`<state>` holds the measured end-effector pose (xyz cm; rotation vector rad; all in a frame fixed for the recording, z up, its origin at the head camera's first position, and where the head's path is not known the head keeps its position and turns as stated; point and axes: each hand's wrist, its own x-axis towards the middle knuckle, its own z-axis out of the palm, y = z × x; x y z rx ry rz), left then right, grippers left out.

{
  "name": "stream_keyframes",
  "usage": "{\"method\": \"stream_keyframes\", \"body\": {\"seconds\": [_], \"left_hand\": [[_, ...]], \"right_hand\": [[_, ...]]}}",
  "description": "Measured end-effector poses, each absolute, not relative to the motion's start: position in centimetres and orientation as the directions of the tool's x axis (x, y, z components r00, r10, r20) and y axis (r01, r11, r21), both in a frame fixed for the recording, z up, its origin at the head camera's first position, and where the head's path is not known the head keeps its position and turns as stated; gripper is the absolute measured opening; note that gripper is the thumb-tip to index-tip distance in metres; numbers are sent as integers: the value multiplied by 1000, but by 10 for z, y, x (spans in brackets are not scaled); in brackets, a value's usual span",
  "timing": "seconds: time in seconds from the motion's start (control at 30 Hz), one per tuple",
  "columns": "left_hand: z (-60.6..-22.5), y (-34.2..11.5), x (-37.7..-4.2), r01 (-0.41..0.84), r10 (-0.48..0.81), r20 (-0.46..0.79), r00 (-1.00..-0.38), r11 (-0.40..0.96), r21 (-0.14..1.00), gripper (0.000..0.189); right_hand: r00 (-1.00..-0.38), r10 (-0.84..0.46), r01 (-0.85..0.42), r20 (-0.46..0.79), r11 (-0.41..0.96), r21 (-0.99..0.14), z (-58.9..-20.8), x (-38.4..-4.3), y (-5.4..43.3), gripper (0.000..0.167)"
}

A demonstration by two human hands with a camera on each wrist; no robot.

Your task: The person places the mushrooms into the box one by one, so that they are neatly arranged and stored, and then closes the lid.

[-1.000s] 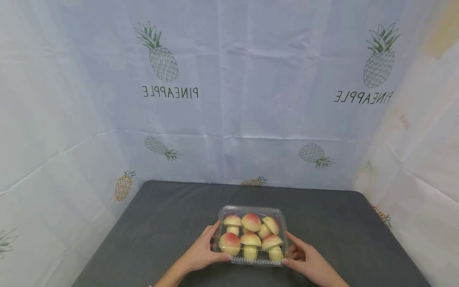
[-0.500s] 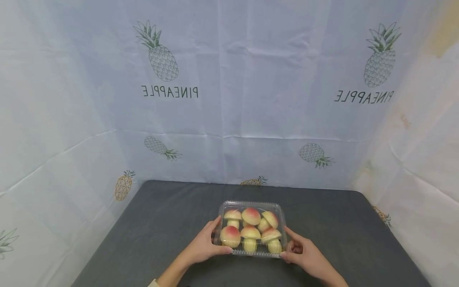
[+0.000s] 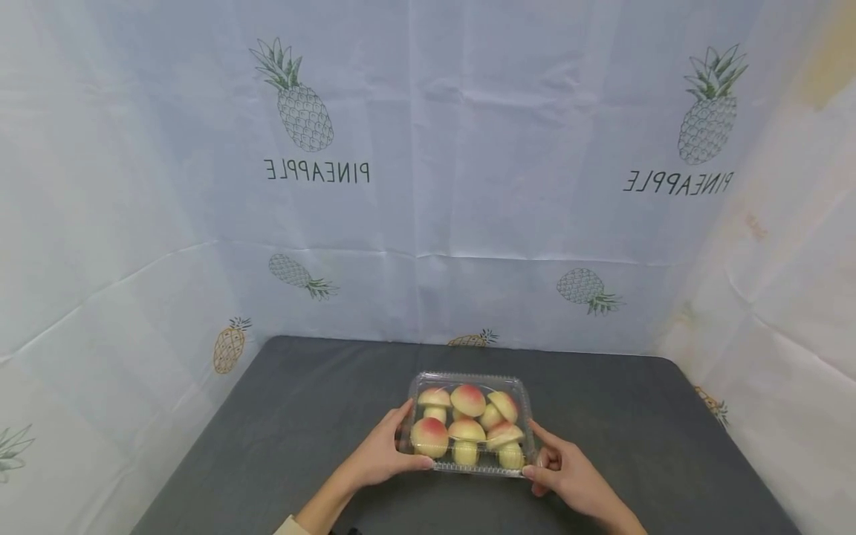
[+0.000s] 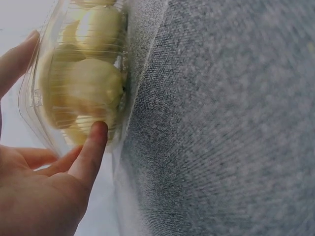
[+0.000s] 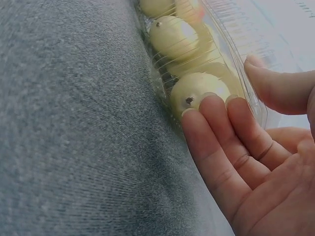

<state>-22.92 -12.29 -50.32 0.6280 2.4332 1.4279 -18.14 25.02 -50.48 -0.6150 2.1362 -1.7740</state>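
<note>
A clear plastic clamshell box (image 3: pixel 481 470) is on the dark grey table, its ribbed lid closed. Inside lie several mushroom-shaped pieces (image 3: pixel 467 431), pale yellow with reddish caps. My left hand (image 3: pixel 377 457) grips the box's left side, thumb at the near rim. In the left wrist view, a finger (image 4: pixel 93 147) of that hand touches the ribbed wall. On the right side, my right hand (image 3: pixel 571 475) holds the box between thumb and fingers. The right wrist view has its fingertips (image 5: pixel 197 123) against the side wall, below the rim; pale rounded bases show through the plastic.
The dark grey table (image 3: pixel 321 386) has rounded far corners. A white curtain (image 3: pixel 414 208) printed with pineapples hangs behind it and along both sides. A pale sleeve (image 3: pixel 292 526) shows at the left wrist.
Both hands and the box have moved a little away from me, toward the far edge, mostly in the first half second. The grip on each side looks the same.
</note>
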Motion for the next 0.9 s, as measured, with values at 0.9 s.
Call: {"method": "stream_keyframes", "body": {"seconds": [0.9], "left_hand": [[-501,-121,-226,225,465,27,-885,377,899,109]], "right_hand": [[-902,-430,-51,-44,207,-977,-501,-179,248,85]]}}
